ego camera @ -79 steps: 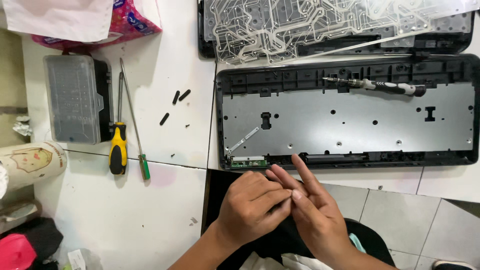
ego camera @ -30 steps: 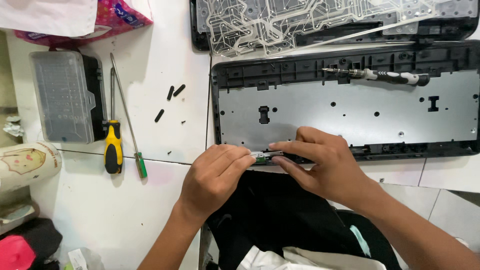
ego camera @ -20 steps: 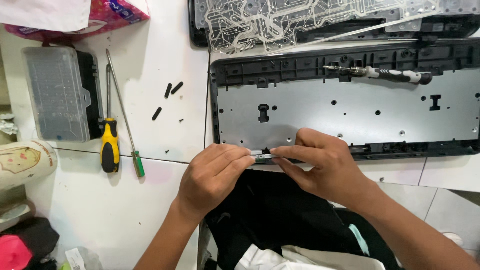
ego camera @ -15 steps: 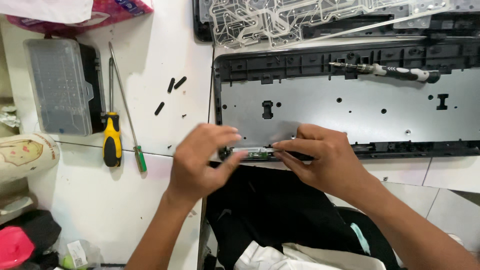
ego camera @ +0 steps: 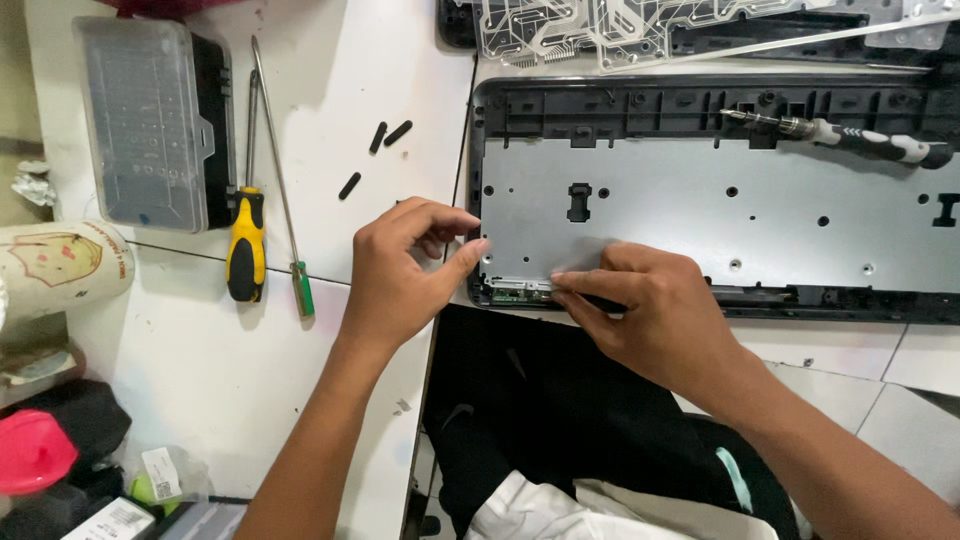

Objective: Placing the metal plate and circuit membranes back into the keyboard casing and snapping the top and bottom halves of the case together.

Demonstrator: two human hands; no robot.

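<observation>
An opened black keyboard base (ego camera: 700,110) with a grey metal plate (ego camera: 700,215) lies across the white table. A small green circuit board (ego camera: 515,290) sits at its near left edge. My right hand (ego camera: 650,315) presses its fingertips on the frame beside the circuit board. My left hand (ego camera: 405,270) hovers at the base's left corner, fingers apart, thumb touching the edge, holding nothing. A white-handled screwdriver (ego camera: 850,138) rests inside the base at the upper right.
A clear membrane sheet (ego camera: 640,25) lies on a second keyboard part at the top. Left on the table: a grey bit case (ego camera: 150,120), a yellow-handled screwdriver (ego camera: 246,235), a thin green-handled screwdriver (ego camera: 290,220), three small black pieces (ego camera: 375,150) and a printed cup (ego camera: 60,270).
Both hands went from my lap up to the keyboard's near edge. Since then my left hand has let go of the circuit board area and slid left to the corner.
</observation>
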